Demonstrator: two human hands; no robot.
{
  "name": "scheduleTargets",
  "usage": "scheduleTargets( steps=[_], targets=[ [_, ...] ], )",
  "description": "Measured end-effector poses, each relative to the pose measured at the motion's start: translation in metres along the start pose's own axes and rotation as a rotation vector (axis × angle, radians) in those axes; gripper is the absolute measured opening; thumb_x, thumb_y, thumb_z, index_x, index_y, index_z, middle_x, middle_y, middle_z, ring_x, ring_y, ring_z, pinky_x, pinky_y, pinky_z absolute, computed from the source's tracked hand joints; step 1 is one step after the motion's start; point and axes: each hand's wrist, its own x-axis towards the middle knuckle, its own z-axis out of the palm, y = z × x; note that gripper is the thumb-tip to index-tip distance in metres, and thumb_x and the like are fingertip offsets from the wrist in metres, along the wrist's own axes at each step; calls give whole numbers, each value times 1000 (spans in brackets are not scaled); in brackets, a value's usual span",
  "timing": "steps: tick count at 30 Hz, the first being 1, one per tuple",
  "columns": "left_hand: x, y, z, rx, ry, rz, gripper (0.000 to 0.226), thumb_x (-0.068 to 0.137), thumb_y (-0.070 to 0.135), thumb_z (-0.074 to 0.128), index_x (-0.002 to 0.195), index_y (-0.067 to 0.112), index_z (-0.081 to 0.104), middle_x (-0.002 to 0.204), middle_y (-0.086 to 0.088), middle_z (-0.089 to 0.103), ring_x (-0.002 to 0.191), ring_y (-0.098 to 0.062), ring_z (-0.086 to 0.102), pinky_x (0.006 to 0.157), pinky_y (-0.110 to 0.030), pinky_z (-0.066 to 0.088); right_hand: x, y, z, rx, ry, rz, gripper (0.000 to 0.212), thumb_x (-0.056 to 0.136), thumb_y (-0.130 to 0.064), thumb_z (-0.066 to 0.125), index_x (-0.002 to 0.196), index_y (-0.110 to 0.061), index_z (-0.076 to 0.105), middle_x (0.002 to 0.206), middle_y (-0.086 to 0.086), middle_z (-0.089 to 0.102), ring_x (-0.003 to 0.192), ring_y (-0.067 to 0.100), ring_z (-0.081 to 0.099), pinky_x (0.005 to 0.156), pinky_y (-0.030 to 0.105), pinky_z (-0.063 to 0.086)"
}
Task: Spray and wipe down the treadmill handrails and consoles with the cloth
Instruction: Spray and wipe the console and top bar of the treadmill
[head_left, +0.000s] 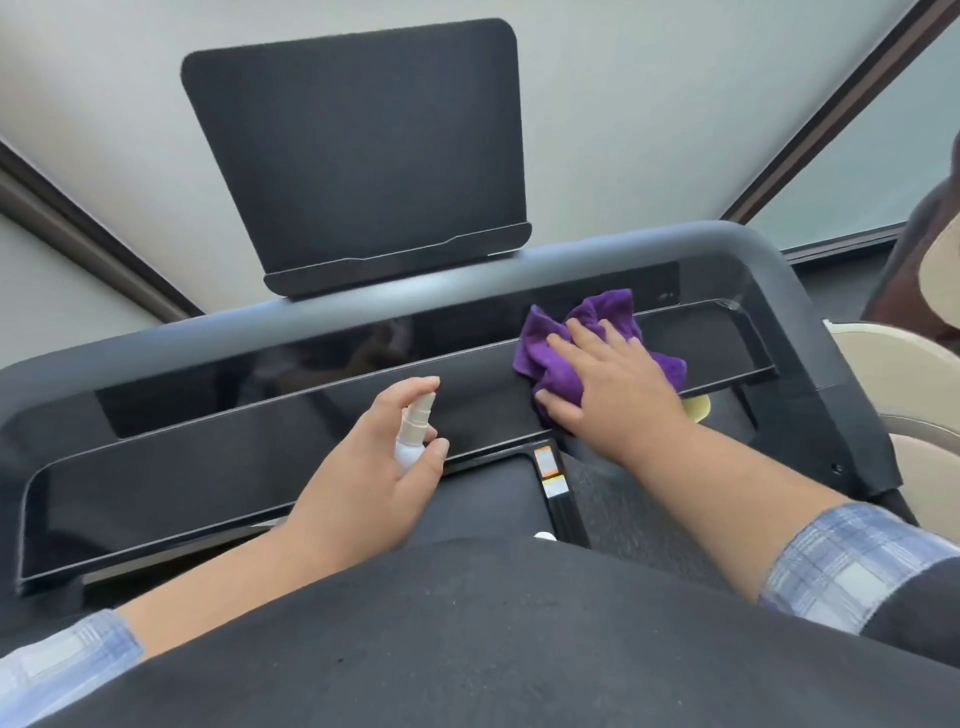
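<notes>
Head view: right hand (608, 384), fingers flat, presses purple cloth (587, 332) on console (311, 447); unwiped length runs leftward. Left hand (374, 457) grips spray bottle (413, 434).

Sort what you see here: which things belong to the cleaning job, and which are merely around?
In use: purple cloth under right hand; spray bottle in left hand; treadmill console.

Merely around: tablet holder; warning sticker; beige chair.
</notes>
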Motion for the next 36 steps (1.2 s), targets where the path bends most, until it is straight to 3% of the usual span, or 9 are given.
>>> scheduleTargets(
  steps=[5,10,12,14,17,22,27,31,36],
  targets=[
    [2,20,17,24,55,5,55,91,32,57,124,65,28,99,16,60,77,2,58,70,-22,41,1,0,-2,-26,10,3,78,91,-72,33,157,-29,24,165,3,21,150,37,15,121,53,15],
    [3,40,44,76,94,-10,60,91,32,58,120,71,23,113,23,58,89,2,58,75,-17,42,-1,-46,1,-5,-55,-308,82,91,-70,28,158,-25,18,167,5,12,152,37,5,121,55,7],
    [7,50,55,74,96,-19,59,91,32,59,123,67,25,111,24,61,94,1,59,80,-20,46,2,-38,1,-8,-59,-379,83,90,-72,31,158,-26,19,167,3,13,152,36,6,122,54,9],
    [10,60,66,72,107,-16,59,91,30,60,122,67,26,106,24,61,92,3,58,78,-15,44,5,-11,2,1,-31,-406,81,89,-73,41,156,-30,25,165,1,20,151,34,13,121,53,13],
    [14,74,82,69,136,-15,59,90,31,60,121,69,27,101,17,61,83,-2,59,71,-16,40,8,47,2,-8,14,-321,80,85,-75,42,153,-35,31,163,-1,27,149,34,20,119,53,17],
    [20,95,106,71,137,-30,60,91,30,59,119,71,26,98,16,61,74,-3,58,67,-22,40,1,145,-6,-11,41,-111,79,86,-78,37,154,-41,25,165,-9,20,152,27,15,120,56,13],
    [20,107,116,88,174,-56,60,91,31,60,116,73,25,97,24,58,69,-5,59,64,-25,41,1,150,-6,-28,59,-103,79,88,-75,36,156,-36,25,165,-2,22,150,33,17,120,53,17],
    [18,112,122,93,185,-75,58,90,33,59,117,73,26,97,25,59,62,-6,59,64,-29,43,0,110,-1,-4,78,-313,79,87,-70,45,153,-29,33,162,4,29,147,39,23,118,55,20],
    [22,119,131,107,193,-49,61,90,31,60,118,73,25,97,16,62,75,-3,59,66,-25,42,7,104,4,37,57,-473,75,84,-67,55,149,-32,43,158,1,37,145,36,30,117,54,25]
  ],
)
